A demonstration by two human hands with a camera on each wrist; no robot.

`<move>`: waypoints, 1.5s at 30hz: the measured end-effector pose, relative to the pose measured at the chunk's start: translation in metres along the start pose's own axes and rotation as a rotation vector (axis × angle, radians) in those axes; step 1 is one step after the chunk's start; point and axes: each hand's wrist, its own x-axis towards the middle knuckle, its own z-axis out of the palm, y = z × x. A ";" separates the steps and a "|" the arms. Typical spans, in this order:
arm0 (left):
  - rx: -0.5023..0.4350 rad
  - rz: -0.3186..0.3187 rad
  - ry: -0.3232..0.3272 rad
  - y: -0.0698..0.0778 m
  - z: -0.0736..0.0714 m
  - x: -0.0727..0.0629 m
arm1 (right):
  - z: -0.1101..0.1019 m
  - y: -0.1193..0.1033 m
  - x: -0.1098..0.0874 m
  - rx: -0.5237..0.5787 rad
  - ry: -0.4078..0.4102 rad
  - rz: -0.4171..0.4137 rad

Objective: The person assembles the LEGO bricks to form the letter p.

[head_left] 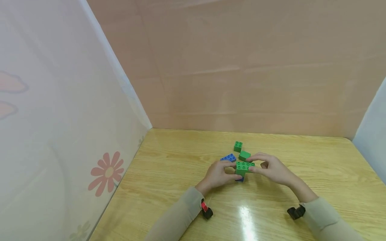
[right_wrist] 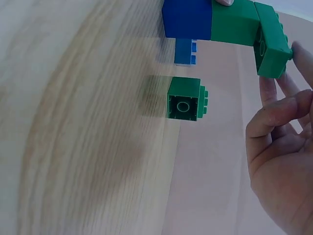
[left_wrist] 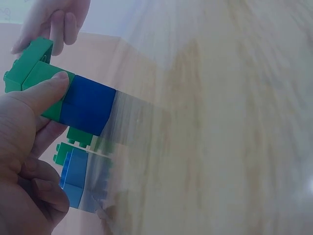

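Note:
A small stack of toy building bricks stands on the table between the hands. Its lowest brick is a blue brick (left_wrist: 88, 105), with a green brick (right_wrist: 237, 24) on it. Across the top lies a longer green brick (head_left: 243, 165), which overhangs toward the right. My left hand (head_left: 217, 174) grips the stack, its thumb on the lower green brick in the left wrist view. At the overhanging end, my right hand (head_left: 272, 168) pinches the longer green brick between thumb and fingers. The studs on top of that brick face up.
Just behind the stack lie a blue studded brick (head_left: 229, 158) and a green brick (head_left: 245, 155) on its side, its hollow underside showing in the right wrist view. Farther back stands another green brick (head_left: 238, 146). Cloth walls (head_left: 241, 83) border the wooden table (head_left: 181, 147).

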 end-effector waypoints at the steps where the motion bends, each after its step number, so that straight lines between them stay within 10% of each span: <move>1: -0.005 -0.001 0.001 0.000 0.000 0.000 | -0.001 0.000 0.001 0.009 0.010 0.011; 13: 0.014 -0.021 0.002 0.001 -0.001 -0.001 | -0.012 0.012 0.030 -0.044 0.109 0.135; 45: -0.042 -0.075 -0.008 0.004 -0.002 -0.002 | 0.009 0.049 0.058 -0.268 0.019 0.258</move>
